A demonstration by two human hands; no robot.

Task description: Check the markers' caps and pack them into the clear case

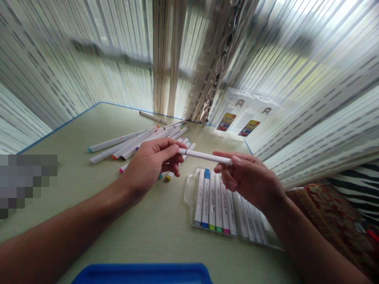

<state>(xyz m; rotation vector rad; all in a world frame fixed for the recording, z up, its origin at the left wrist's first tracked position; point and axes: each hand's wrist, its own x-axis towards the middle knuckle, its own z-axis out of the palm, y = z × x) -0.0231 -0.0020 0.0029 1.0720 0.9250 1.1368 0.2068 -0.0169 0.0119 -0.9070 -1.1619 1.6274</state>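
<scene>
A white marker (205, 156) is held level in the air between my two hands. My left hand (154, 159) pinches its left end, near a dark ring around the barrel. At the other end, my right hand (248, 171) grips it between thumb and fingers. Beneath my right hand lies an open clear plastic case (189, 193) with a row of white markers (212, 201) in it, tipped blue, green and pink. Behind my left hand, a loose pile of white markers (133, 144) with coloured ends spreads over the table; my hand hides part of it.
Two clear plastic cases (231, 122) with labels stand at the back right against the striped curtain (124, 79). A blue tray-like edge (142, 270) shows at the front of the pale green table (97, 189). Patterned fabric (328, 213) lies at the right.
</scene>
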